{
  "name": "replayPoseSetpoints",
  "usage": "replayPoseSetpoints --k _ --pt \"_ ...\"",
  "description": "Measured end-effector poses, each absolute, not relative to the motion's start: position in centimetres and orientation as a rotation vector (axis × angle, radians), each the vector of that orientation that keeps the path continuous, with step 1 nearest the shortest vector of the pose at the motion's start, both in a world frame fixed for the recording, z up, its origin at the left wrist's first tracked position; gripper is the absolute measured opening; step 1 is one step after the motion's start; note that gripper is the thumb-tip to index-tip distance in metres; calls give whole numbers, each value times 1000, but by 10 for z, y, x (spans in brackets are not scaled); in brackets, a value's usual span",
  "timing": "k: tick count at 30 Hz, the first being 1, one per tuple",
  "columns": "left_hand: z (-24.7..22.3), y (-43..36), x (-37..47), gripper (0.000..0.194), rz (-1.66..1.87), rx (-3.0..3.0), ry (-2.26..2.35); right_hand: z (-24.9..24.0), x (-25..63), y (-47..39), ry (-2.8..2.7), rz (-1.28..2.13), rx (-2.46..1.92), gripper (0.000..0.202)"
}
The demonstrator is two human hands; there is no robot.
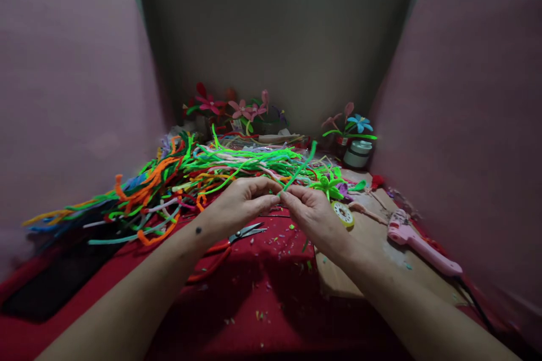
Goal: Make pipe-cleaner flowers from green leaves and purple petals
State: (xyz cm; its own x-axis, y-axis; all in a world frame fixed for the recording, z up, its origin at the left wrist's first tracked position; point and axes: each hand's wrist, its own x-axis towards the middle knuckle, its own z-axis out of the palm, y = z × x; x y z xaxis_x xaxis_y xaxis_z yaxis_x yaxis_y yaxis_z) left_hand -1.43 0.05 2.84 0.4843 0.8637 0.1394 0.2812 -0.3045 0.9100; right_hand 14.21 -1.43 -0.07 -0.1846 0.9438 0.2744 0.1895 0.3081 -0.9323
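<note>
A green pipe cleaner (301, 168) slants up and to the right from between my fingertips. My left hand (249, 198) pinches it with thumb and forefinger. From the other side my right hand (311, 210) closes on the same stem, the fingertips of both hands meeting. Beneath and left of them lie scissors (228, 248) with red handles, blades spread, partly behind my left forearm. Just beyond my right hand are a bright green pipe-cleaner flower (329, 185) and a yellow tape roll (342, 214).
A heap of coloured pipe cleaners (249, 161) spreads across the back and left. On the right, a pink glue gun (423, 245) rests on cardboard (376, 237). Finished flowers (241, 108) and a lidded jar (358, 153) stand behind. Clippings dot the red cloth (254, 299).
</note>
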Motion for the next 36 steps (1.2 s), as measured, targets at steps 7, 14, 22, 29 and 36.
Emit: replayPoseSetpoints --k 7,14,22,29,36 --pt "34 4 -27 16 789 2101 1012 6 147 -18 -1518 1100 -1094 30" --pt "39 30 -68 15 1054 1897 1178 11 155 -16 -1300 1395 -943 22" --pt "45 33 -79 21 1260 1665 1165 15 160 -23 -1316 1687 -764 17" --pt "23 56 -70 15 1429 962 810 21 155 -17 -1161 1526 -743 17" --pt "13 19 -22 28 877 1088 651 17 141 -12 -1244 1460 -822 22"
